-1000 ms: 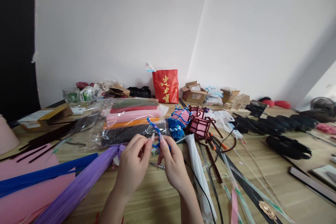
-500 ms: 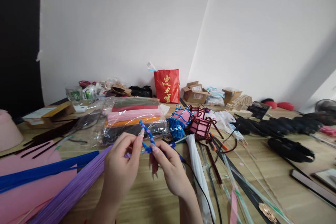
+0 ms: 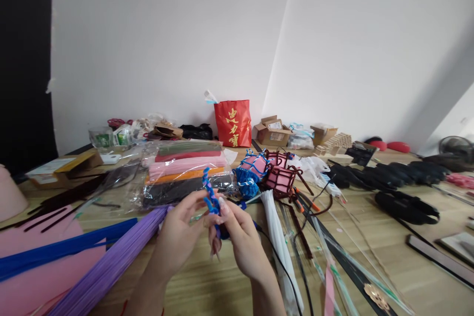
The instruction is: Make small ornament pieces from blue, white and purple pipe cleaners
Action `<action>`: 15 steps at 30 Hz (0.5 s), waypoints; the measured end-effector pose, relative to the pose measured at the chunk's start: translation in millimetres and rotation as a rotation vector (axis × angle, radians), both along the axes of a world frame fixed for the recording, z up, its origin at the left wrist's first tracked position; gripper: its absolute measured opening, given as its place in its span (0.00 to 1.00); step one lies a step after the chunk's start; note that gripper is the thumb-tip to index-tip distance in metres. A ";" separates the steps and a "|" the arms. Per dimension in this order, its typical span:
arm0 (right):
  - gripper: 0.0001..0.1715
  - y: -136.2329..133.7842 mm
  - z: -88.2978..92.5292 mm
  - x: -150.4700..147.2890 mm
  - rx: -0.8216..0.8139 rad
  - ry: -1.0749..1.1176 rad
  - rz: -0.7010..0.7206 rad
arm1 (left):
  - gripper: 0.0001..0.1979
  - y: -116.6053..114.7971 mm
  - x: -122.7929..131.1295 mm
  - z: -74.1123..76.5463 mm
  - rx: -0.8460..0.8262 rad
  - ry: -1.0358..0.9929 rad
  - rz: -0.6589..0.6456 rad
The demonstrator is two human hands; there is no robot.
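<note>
A blue pipe cleaner [image 3: 207,180], twisted with some pink or purple, stands up between my two hands over the table. My right hand [image 3: 242,237] pinches it between thumb and fingers. From the other side my left hand [image 3: 177,237] closes on its lower part, with the thumb close to the right fingertips. The fingers hide the lower part of the piece. Just beyond my right hand sit pink lantern-like cubes in brown pipe cleaner frames [image 3: 280,179], a similar blue one [image 3: 254,163] and a blue coiled bundle [image 3: 247,185].
Clear bags of coloured pipe cleaners [image 3: 188,160] lie beyond my hands. Purple [image 3: 114,261] and blue [image 3: 70,247] bundles cross pink sheets on the left. A white bundle [image 3: 276,237], a black cable and strips lie right. A red bag [image 3: 233,123] stands by the wall.
My left hand has moved from the pipe cleaner's upper end down towards my right fingertips. The bent loop now looks narrower and more upright. The view has shifted slightly.
</note>
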State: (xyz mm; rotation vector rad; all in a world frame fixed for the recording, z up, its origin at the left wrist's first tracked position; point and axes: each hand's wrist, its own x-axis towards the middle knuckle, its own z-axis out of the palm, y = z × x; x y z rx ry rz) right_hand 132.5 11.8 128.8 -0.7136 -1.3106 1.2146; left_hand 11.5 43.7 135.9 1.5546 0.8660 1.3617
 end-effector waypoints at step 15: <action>0.21 5.6 -10.0 -2.0 0.107 -0.365 -0.237 | 0.10 8.2 15.5 -16.9 -0.227 -0.403 0.012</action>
